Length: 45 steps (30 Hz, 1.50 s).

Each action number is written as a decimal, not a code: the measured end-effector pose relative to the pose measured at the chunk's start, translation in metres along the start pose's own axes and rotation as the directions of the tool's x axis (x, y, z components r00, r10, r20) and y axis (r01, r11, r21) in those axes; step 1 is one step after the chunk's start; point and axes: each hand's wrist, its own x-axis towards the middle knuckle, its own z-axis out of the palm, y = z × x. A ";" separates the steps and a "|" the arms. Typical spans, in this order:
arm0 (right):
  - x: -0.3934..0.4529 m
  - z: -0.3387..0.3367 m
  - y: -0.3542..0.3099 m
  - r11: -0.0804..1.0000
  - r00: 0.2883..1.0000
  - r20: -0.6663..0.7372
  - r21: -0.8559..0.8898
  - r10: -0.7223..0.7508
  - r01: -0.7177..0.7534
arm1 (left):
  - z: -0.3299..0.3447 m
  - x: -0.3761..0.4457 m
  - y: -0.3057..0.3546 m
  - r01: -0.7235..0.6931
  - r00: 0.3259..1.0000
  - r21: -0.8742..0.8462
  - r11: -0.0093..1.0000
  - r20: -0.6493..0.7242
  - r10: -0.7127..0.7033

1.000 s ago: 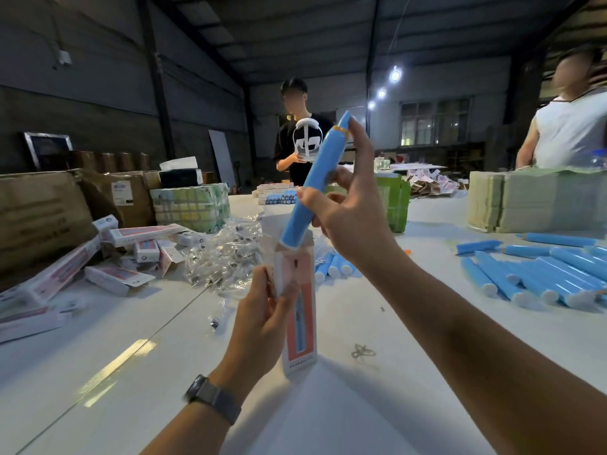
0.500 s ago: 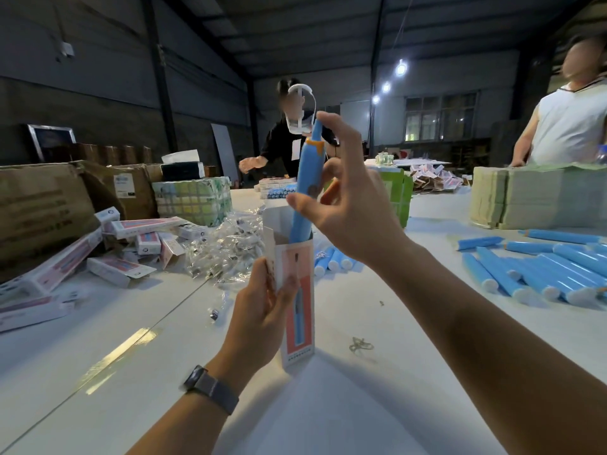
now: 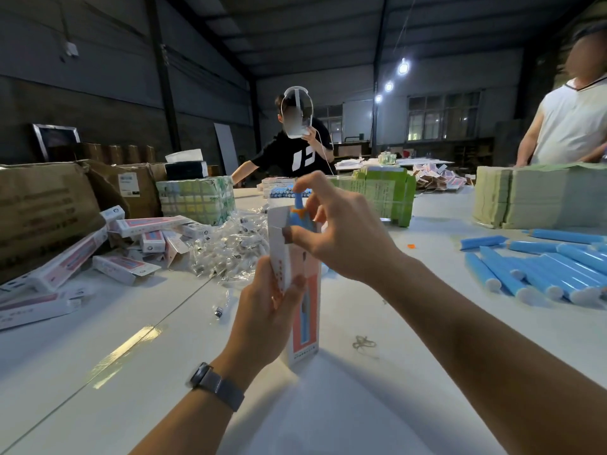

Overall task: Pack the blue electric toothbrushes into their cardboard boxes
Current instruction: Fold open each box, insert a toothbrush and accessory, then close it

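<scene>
**Toothbrush nearly seated in its box**

Nearest the camera, the left hand (image 3: 266,310) is gripping the upright cardboard box (image 3: 303,307), fingers curled round its lower half, and its base is resting on the white table (image 3: 345,405). Just above, the right hand (image 3: 341,238) is pinching the tip of the blue toothbrush (image 3: 298,211) and pushing down. A second ago most of the handle was standing clear of the opening; now only the orange collar and neck are showing, so the insertion is almost finished and closing the flap looks to be next.

Further out, loose blue toothbrushes (image 3: 538,267) are lying to the right, waiting. To the left, filled boxes (image 3: 128,267) and a heap of clear plastic packets (image 3: 230,251) are crowding the table. Beyond them two other people are working; nothing is blocking the box
</scene>
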 end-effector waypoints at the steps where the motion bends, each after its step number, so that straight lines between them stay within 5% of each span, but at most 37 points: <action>1: -0.001 0.003 0.001 1.000 1.000 -0.018 -0.016 -0.011 0.011 | 0.000 0.001 -0.001 0.017 1.000 -0.012 1.000 -0.006 -0.017; 9: -0.014 0.024 0.009 0.999 0.998 0.066 -0.039 -0.025 0.028 | -0.005 0.005 -0.008 0.070 0.992 0.104 0.992 -0.112 -0.058; 15: -0.012 0.055 0.012 0.913 0.961 -0.084 0.342 0.264 -0.221 | -0.027 0.021 -0.017 0.163 0.889 0.031 0.986 -0.439 -0.133; 18: -0.010 0.092 0.017 0.920 0.910 0.303 0.180 0.285 -0.348 | -0.034 0.025 -0.019 0.142 0.836 -0.012 0.990 -0.534 -0.127; 20: -0.011 0.122 0.010 0.984 0.823 0.547 -0.009 0.155 -0.179 | -0.034 0.024 -0.018 0.116 0.829 0.004 0.993 -0.552 -0.095; 22: -0.010 0.145 0.002 0.999 0.752 0.658 -0.029 0.036 -0.022 | -0.035 0.022 -0.018 0.086 0.835 0.091 0.992 -0.549 -0.022; 27: -0.010 0.164 0.007 0.987 0.609 0.781 -0.159 0.136 -0.017 | -0.042 0.025 -0.023 0.097 0.814 0.034 0.995 -0.578 -0.060; 32: -0.018 0.161 0.024 0.986 0.738 0.663 -0.167 0.126 -0.019 | -0.035 0.023 -0.020 0.072 0.848 0.007 0.997 -0.527 -0.057; 37: -0.020 0.156 0.039 0.940 0.611 0.730 -0.335 0.307 -0.072 | -0.028 0.019 -0.018 0.059 0.879 0.045 0.997 -0.476 -0.030; 41: -0.022 0.156 0.041 0.935 0.767 0.546 -0.287 0.337 -0.206 | -0.026 0.019 -0.022 0.077 0.886 0.098 0.992 -0.463 -0.023; 45: -0.025 0.153 0.043 0.933 0.835 0.425 -0.243 0.349 -0.267 | -0.026 0.019 -0.024 0.084 0.895 0.092 0.992 -0.446 -0.034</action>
